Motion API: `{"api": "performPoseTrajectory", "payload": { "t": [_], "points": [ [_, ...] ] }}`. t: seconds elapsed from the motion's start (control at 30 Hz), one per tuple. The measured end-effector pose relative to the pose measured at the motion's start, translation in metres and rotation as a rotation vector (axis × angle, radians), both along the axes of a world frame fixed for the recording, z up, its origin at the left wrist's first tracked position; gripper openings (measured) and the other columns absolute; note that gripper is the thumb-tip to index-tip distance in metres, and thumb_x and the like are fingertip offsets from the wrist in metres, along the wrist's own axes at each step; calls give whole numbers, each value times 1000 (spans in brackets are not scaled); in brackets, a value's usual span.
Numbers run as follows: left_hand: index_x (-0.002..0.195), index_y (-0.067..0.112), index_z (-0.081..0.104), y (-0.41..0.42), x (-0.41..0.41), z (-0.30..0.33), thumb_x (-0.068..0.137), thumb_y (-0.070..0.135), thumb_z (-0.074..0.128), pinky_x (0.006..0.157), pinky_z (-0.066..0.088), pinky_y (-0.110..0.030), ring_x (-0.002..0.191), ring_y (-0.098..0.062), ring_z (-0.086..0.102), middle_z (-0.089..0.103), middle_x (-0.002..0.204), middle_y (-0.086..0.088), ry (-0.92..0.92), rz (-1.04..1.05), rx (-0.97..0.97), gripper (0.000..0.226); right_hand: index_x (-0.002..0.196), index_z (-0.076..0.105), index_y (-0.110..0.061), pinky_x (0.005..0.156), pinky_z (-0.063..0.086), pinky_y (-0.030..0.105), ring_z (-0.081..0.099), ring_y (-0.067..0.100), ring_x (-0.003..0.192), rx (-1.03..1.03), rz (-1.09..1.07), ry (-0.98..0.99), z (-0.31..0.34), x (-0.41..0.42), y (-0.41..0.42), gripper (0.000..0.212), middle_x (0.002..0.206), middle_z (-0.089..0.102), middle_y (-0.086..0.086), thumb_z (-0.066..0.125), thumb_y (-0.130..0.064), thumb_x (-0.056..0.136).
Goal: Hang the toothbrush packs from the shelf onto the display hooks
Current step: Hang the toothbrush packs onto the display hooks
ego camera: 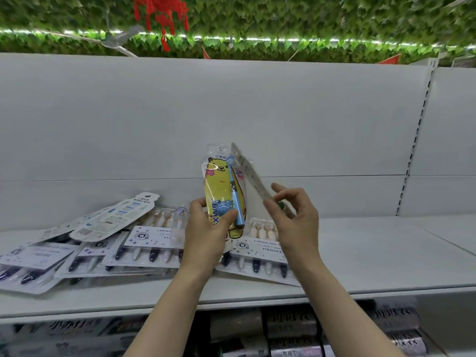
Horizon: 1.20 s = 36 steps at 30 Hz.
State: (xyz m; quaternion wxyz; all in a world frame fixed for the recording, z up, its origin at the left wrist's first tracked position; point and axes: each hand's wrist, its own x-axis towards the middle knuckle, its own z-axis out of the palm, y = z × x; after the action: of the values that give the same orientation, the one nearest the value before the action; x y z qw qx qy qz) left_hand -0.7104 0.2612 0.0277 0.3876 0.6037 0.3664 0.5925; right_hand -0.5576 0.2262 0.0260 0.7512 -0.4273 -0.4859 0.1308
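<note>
Two toothbrush packs held above the white shelf [360,253]: the left hand [206,228] grips a yellow bear-print pack [219,186] with a blue brush, upright; the right hand [293,215] pinches a clear pack [251,171], edge-on and tilted

The clear plastic toothbrush pack with a yellow cartoon-bear card [221,191] carries a blue brush with a blue animal figure. Flat multi-brush packs with white, star-dotted labels [144,243] show navy and cream handles. The plain shelf [360,253] is pale grey; ceiling foliage [283,19] is green with red tassels [159,14].
</note>
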Motion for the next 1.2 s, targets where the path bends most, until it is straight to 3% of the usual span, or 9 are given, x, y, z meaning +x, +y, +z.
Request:
{"api": "performPoseTrajectory", "payload": {
  "t": [0.17,0.3,0.5,0.6,0.8,0.87,1.0,1.1,1.2],
  "points": [
    [113,20,50,-15,8,-2,87,17,74,82,58,-37,93,-12,71,72,104,2,-122,-81,-20,36,97,61,-12,77,56,22,67,4,111,23,186,4,-15,-23,-7,16,126,68,-4,73,-6,88],
    [112,21,54,-26,3,-2,83,16,76,85,57,-35,94,-14,72,74,104,0,-145,-91,18,36,117,64,-15,81,59,28,65,13,116,61,219,-13,-18,-25,-12,20,122,69,-6,61,-10,97],
    [118,17,57,-44,-13,-9,81,17,75,88,57,-48,100,-24,71,75,107,-2,-149,-81,12,41,122,69,-28,86,57,34,66,20,114,-1,272,7,-26,-38,-15,26,124,68,2,60,-30,98],
    [120,17,58,-53,-27,-13,85,7,73,86,57,-42,101,-23,71,75,108,-1,-132,-45,7,39,128,62,-28,92,58,36,65,14,117,7,301,-16,-28,-50,-22,36,124,70,-8,67,-14,95],
    [115,13,61,-72,-84,-22,82,6,76,88,57,-39,99,-25,72,75,105,-5,-142,70,-20,37,134,54,-25,58,49,6,57,-16,100,-25,385,-42,-28,-100,-39,61,131,57,-10,78,-3,82],
    [114,14,61,-80,-107,-24,82,6,76,85,57,-35,99,-24,72,75,104,-4,-160,92,-21,36,132,55,-33,62,54,12,59,-8,107,-54,425,-59,-30,-122,-40,60,134,56,-9,81,-11,82],
    [116,14,61,-96,-165,-26,83,2,73,85,57,-40,99,-25,72,75,106,-5,-196,138,-14,36,141,44,-45,107,42,26,44,-2,133,-140,401,-165,-31,-176,-40,80,143,47,-23,86,-37,75],
    [114,14,61,-111,-224,-30,84,1,72,85,58,-43,98,-26,72,76,105,-5,-212,194,-12,34,143,44,-39,98,48,14,49,-23,114,-189,573,-156,-28,-234,-46,81,126,52,-30,87,-30,75],
    [115,13,60,-131,-296,-39,85,4,72,90,56,-50,99,-29,72,75,106,-7,-211,247,-29,33,133,55,-39,102,52,34,56,-4,121,-202,589,-197,-34,-307,-55,76,131,58,-18,88,-47,65]
  ]
}}
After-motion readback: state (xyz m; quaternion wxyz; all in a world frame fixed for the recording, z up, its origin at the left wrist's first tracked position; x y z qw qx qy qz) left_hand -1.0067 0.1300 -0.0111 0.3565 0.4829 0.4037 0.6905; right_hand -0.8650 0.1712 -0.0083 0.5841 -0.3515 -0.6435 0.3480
